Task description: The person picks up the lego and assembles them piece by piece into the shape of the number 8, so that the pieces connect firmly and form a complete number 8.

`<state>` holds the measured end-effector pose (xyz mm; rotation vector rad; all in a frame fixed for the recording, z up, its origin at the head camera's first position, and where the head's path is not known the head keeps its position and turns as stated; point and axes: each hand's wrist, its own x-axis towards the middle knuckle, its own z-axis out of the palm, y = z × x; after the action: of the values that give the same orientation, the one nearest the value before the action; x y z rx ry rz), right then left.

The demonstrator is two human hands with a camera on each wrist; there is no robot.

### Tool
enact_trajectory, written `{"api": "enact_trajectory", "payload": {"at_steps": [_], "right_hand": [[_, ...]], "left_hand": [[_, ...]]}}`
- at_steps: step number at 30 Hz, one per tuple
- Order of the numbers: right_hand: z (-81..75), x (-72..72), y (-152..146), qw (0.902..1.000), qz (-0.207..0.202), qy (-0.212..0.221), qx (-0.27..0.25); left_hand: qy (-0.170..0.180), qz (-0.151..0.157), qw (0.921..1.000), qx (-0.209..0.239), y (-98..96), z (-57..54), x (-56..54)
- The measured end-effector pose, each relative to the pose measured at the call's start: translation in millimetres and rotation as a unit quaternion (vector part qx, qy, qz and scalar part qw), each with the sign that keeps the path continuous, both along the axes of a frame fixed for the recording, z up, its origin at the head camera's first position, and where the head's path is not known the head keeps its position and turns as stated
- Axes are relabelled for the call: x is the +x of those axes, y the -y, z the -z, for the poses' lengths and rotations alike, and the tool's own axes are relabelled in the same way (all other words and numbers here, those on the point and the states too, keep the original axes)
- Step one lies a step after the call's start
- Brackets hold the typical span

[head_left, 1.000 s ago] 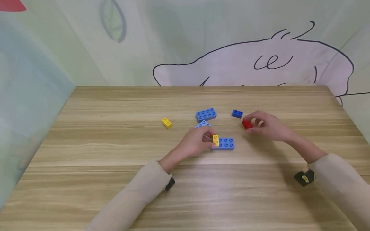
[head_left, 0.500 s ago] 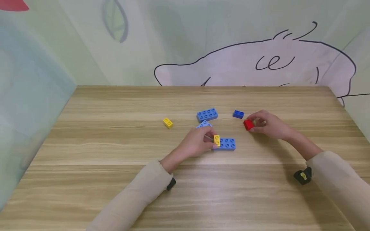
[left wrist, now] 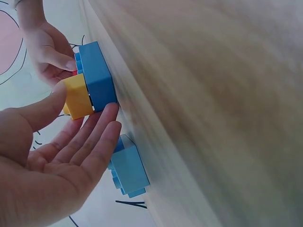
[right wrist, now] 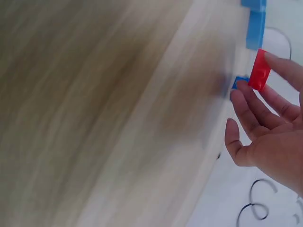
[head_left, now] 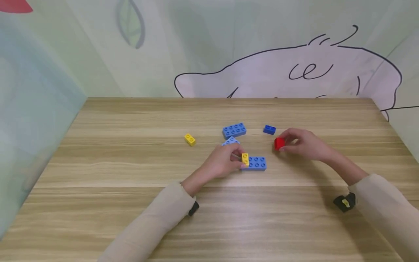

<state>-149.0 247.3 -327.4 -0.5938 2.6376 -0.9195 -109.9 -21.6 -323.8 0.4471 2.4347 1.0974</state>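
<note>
My left hand pinches a small yellow brick between thumb and fingers. That brick sits on the left end of a blue brick that lies on the table; the left wrist view shows the yellow brick against the studded side of the blue brick. To the right, my right hand pinches a small red brick by thumb and fingertips. In the right wrist view the red brick appears raised off the table, its studs turned sideways.
Behind the hands lie a blue brick, a lighter blue brick partly hidden by the left hand, and a small dark blue brick. Another yellow brick lies farther left on the wooden table. A printed wall stands behind.
The red brick has turned in the right hand's fingers and shifted slightly toward the person. My left hand stays on the yellow brick.
</note>
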Motion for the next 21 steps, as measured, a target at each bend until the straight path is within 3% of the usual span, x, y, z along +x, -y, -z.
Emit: {"api": "enact_trajectory", "payload": {"at_steps": [11,21], "right_hand": [[-9.1,24.4,32.7,0.9976,-0.063,-0.029,0.003],[-2.3,32.1,44.4,0.9966,-0.071,-0.042,0.001]], "left_hand": [[0.0,-0.001,1.0,-0.004,-0.3,-0.3,-0.4],[0.002,0.0,1.0,-0.003,-0.2,-0.9,-0.8]]}}
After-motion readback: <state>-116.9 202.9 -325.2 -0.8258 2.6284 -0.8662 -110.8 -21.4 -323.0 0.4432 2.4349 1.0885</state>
